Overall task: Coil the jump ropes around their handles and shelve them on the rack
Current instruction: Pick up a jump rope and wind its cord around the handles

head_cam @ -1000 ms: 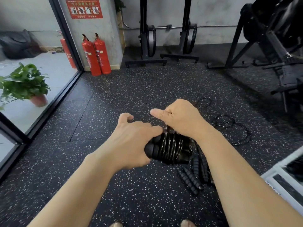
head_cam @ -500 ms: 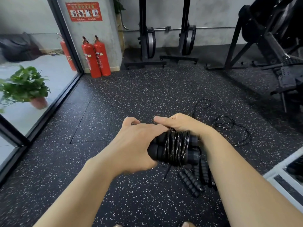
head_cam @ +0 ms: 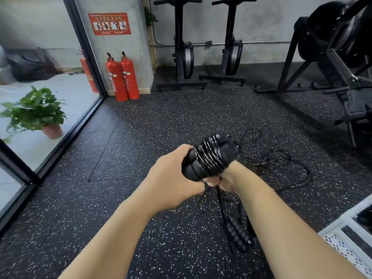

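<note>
Jump rope (head_cam: 211,158), coiled round its paired handles (head_cam: 190,171), held above the floor (head_cam: 120,198): I see the left hand (head_cam: 171,178) clamped on the handle ends, the right hand (head_cam: 223,182) gripping it from beneath (fingers curled tight). Beyond, loose ropes (head_cam: 238,231) on the floor; farthest, fire extinguishers (head_cam: 122,77).

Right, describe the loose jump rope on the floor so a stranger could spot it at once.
Find the white metal rack at lower right. Left of it, on the speckled black rubber floor, lie ribbed black handles side by side. Unlike the coiled black rope bundle held above, their cords trail loose.
</note>
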`<state>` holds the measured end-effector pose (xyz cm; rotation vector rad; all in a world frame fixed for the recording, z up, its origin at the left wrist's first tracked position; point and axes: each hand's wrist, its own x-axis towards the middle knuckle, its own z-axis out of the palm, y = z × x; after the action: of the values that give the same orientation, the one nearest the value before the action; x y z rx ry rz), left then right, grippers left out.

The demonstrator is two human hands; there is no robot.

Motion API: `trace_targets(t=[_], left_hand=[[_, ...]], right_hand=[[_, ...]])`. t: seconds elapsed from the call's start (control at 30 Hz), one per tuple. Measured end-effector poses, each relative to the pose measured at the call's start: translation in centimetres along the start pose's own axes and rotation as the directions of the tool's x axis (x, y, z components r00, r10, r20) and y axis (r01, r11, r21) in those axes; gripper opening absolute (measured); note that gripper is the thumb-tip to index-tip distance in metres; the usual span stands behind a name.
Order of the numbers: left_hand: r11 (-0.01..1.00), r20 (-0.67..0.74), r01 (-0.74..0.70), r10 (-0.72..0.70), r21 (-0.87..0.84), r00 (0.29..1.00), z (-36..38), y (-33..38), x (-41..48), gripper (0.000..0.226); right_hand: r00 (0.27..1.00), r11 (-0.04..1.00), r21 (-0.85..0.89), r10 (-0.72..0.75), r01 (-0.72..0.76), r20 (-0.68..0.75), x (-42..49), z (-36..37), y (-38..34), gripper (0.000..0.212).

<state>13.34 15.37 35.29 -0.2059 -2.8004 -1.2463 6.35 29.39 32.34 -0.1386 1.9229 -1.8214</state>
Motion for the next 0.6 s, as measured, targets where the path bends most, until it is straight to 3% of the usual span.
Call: trace_targets(t=[0.2, 0.33, 0.5, 0.6], left_hand=[[0.991, -0.112, 0.123, -0.128, -0.053, 0.985, 0.0, -0.1, 0.5, 0.028], [0.976, -0.146, 0.196, -0.208, -0.094, 0.967, 0.4, -0.2, 0.8, 0.025], [0.956, -0.170, 0.259, -0.281, -0.140, 0.945, 0.5, -0.2, 0.9, 0.026], [0.945, -0.165, 0.292, -0.315, -0.147, 0.935, 0.2, -0.4, 0.8, 0.042]], right_hand=[[0.989, 0.982, -0.176, 0.038, -0.063, -0.142, 0.4, 1.4, -0.4, 0.037], [0.959, 0.989, -0.147, -0.022, -0.021, -0.284, 0.5, 2.1, -0.2, 0.037], [0.952, 0.993, -0.115, -0.056, 0.023, -0.302, 0.5, 3.1, 0.2, 0.034], [0.949, 0.988, -0.149, -0.078, 0.033, -0.305, 0.5, 3.5, 0.7, 0.027]])
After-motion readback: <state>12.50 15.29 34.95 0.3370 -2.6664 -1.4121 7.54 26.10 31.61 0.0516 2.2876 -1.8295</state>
